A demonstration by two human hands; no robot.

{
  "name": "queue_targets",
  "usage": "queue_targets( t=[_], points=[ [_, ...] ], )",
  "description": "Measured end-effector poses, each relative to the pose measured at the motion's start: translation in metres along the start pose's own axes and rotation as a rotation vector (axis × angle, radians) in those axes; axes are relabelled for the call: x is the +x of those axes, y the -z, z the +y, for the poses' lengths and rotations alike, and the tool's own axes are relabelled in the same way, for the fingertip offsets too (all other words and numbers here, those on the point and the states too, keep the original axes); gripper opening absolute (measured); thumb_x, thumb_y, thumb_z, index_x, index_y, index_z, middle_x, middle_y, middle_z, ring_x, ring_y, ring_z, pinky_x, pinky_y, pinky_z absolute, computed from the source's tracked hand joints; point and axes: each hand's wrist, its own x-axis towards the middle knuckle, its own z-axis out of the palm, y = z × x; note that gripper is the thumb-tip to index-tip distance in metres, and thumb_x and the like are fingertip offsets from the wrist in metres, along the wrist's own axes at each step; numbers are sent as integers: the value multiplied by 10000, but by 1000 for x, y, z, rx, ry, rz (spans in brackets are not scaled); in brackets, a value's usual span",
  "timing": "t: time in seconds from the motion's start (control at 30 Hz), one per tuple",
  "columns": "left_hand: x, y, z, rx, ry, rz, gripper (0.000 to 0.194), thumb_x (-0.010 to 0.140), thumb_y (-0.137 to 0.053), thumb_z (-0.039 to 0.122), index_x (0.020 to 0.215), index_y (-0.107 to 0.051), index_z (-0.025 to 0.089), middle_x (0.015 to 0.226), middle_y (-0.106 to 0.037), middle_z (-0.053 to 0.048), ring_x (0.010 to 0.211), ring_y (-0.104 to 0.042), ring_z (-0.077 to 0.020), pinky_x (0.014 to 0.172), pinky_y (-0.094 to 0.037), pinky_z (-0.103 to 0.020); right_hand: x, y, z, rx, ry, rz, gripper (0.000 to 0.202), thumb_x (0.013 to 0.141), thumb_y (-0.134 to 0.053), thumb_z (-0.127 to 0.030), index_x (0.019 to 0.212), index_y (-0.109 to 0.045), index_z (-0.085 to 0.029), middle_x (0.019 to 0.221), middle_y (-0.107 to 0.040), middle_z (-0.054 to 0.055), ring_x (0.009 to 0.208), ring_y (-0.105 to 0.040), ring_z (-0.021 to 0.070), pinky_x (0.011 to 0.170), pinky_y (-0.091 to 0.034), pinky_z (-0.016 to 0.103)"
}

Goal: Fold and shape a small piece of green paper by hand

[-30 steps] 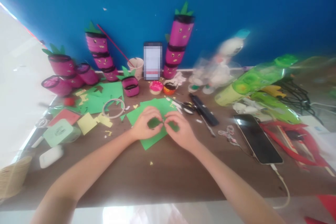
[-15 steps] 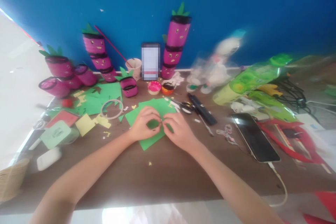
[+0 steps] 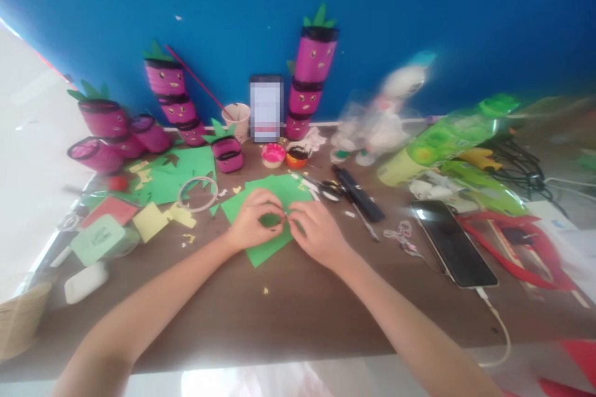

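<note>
Far left: stack of magenta paper-wrapped cups with green leaf tops [image 3: 109,130] against the blue wall, flat mint-green lidded box [image 3: 97,239] nearer you, white roll of tape [image 3: 200,193] lying flat on the brown wooden table [image 3: 298,304].

Centre: your left hand [image 3: 251,223] and right hand [image 3: 316,232] meet over a bright green paper sheet [image 3: 261,251] lying flat on the table. Both hands are curled, fingertips pinching one small dark green paper scrap [image 3: 269,219] between them (edges blurred, exact shape unclear). Scrap sits just above the sheet, in the gap where your thumbs meet.

Behind your hands: pink paint pot [image 3: 273,154], tall magenta cup tower [image 3: 310,84], scissors [image 3: 326,189] just beside a black stick-shaped tool [image 3: 358,193].

Right: black smartphone [image 3: 454,243] face up with white cable, well apart from your hands; green plastic bottle [image 3: 447,139] lying on its side beyond it.
</note>
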Motion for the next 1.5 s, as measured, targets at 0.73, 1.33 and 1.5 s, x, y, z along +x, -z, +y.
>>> queue_targets(
  t=[0.73,1.33,1.5],
  points=[
    [5,6,3,-144,102,-7,38,709,-637,184,691,-605,194,759,-618,-36,802,-562,-166,784,-451,-353,3,-3,-3,510,-542,63,50,724,-606,-170,693,-587,-204,913,-586,40,728,-549,146,595,-445,283],
    [5,5,2,-133,91,-3,39,706,-631,181,689,-598,195,749,-628,-31,796,-571,-166,789,-453,-359,4,-1,-5,490,-499,72,50,734,-589,-165,705,-580,-204,911,-595,42,734,-559,155,589,-455,290],
    [5,5,2,-121,83,-1,37,709,-635,196,682,-610,195,742,-630,-30,778,-567,-162,783,-456,-359,5,0,-6,506,-511,59,64,744,-579,-161,693,-573,-200,907,-597,44,690,-537,140,597,-457,292]
  ],
)
